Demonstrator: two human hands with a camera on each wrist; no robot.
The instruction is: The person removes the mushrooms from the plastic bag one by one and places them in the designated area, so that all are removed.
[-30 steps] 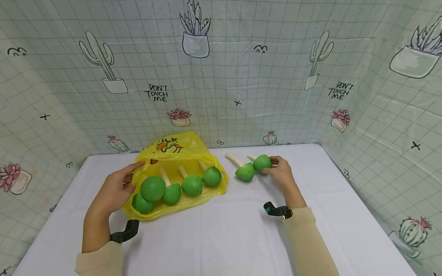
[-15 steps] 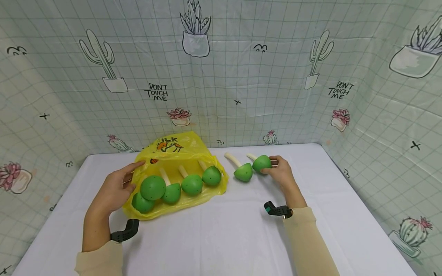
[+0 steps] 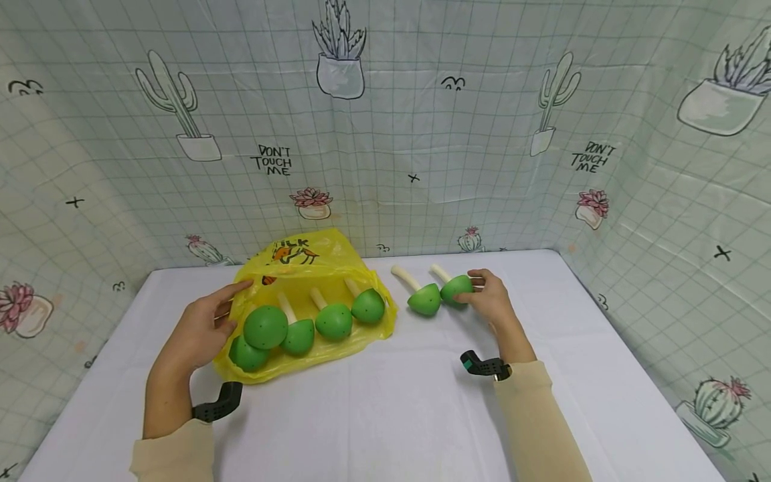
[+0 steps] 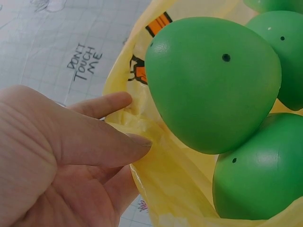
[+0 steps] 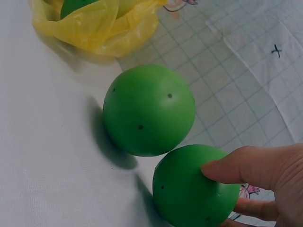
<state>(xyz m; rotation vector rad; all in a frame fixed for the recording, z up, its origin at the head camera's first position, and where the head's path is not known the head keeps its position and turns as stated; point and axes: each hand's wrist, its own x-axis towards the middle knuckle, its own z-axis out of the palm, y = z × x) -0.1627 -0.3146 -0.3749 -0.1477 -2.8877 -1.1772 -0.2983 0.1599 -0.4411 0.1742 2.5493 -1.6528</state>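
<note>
A yellow plastic bag (image 3: 361, 343) lies with its mouth facing me, several green-capped toy mushrooms (image 3: 334, 322) inside it. My left hand (image 3: 201, 331) pinches the left edge of the bag's mouth; in the left wrist view the thumb (image 4: 135, 146) is in front of the plastic and fingers are behind it. At the right, my right hand (image 3: 490, 298) grips the cap of another toy mushroom (image 3: 456, 290), its pale stem pointing away. Right beside that cap, a second loose mushroom (image 3: 424, 300) lies on its side, between the held one and the bag.
A white cloth (image 3: 355, 428) covers the table. Behind and at both sides hangs a gridded curtain (image 3: 409, 120) printed with cacti. Both wrists wear black camera mounts, the left one (image 3: 219, 403) close to the bag's front edge.
The mushroom in my right hand has tipped, its cap turning down and more of its stem showing. The loose mushroom beside it has shifted slightly left. My left hand stays at the bag.
</note>
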